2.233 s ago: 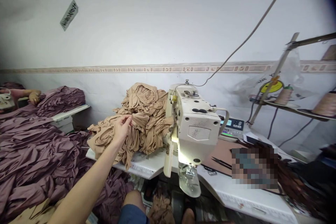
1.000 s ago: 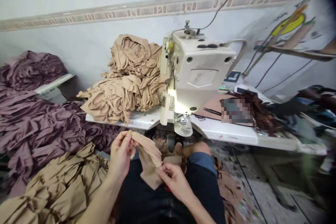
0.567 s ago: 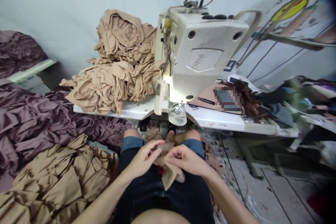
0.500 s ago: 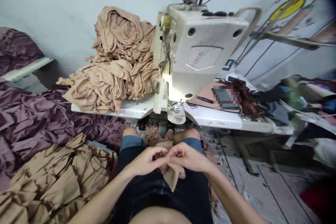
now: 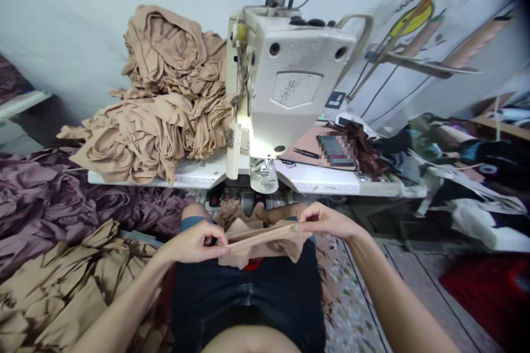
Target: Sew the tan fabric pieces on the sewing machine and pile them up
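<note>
A piece of tan fabric (image 5: 265,240) is stretched between my two hands above my lap. My left hand (image 5: 201,241) pinches its left end between thumb and fingers. At the other end, my right hand (image 5: 325,220) grips the upper right corner. The top edge runs taut and slants up to the right, while the lower part hangs loose over my dark shorts (image 5: 248,298). Beyond my knees stands a white sewing machine (image 5: 293,55), its lamp lit over the needle area. The fabric is apart from the machine.
Tan fabric pieces are heaped on the white table (image 5: 199,176) left of the machine. More tan pieces (image 5: 74,287) lie low at my left, beside purple fabric (image 5: 103,198). Black tweezers (image 5: 305,153) and a blurred-out item rest right of the needle. Thread cones (image 5: 476,44) stand at upper right.
My hands have moved apart, left hand to the left and right hand to the right and up. The bunched tan fabric is now drawn out between them. The view has shifted slightly right.
</note>
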Tool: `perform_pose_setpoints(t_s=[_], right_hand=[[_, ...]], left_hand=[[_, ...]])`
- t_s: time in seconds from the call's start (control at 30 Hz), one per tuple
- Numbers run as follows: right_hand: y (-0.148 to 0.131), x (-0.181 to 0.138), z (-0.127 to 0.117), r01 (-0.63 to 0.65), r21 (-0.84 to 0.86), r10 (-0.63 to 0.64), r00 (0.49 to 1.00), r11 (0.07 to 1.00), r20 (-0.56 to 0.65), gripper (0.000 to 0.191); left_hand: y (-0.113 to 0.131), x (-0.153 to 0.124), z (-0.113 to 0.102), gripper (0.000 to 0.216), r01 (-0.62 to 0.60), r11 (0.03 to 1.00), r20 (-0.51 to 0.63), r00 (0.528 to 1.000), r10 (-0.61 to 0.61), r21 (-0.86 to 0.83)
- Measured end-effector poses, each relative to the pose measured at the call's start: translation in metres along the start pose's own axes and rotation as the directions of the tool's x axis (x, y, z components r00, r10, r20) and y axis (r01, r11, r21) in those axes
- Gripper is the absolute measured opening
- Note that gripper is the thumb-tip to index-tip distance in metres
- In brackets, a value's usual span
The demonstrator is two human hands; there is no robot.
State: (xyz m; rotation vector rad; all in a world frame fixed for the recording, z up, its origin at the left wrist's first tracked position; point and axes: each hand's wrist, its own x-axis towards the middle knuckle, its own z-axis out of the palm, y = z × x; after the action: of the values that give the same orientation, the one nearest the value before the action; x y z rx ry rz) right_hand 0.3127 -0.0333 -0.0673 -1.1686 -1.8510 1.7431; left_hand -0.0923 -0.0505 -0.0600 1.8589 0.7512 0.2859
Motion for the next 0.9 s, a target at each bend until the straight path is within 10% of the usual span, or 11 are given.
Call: perform_pose_setpoints(t_s=[0.27, 0.4, 0.7, 0.9], right_hand=[[-0.023, 0.026, 0.074, 0.089, -0.036, -0.084, 0.989, 0.995, 0.118, 0.053], [-0.033, 0.029, 0.089, 0.136, -0.071, -0.121, 0.975, 0.988, 0.184, 0.048], [-0.041, -0.01, 0.033, 0.17, -0.005, -0.159, 0.927, 0.985, 0.339, 0.044], [-0.045, 0.013, 0.093, 0.244, -0.153, -0.194, 0.939, 0.958, 0.285, 0.039]], left_hand=[[0.017, 0.03, 0.057, 0.06, 0.138, 0.989, -0.133, 0.981, -0.143, -0.045], [0.017, 0.034, 0.075, 0.042, 0.162, 0.947, 0.005, 0.986, -0.167, -0.278], [0.012, -0.004, -0.014, 0.04, 0.029, 0.997, 0.053, 0.998, -0.025, -0.076], [0.017, 0.025, 0.068, 0.055, 0.055, 0.991, 0.04, 0.998, -0.05, -0.126]])
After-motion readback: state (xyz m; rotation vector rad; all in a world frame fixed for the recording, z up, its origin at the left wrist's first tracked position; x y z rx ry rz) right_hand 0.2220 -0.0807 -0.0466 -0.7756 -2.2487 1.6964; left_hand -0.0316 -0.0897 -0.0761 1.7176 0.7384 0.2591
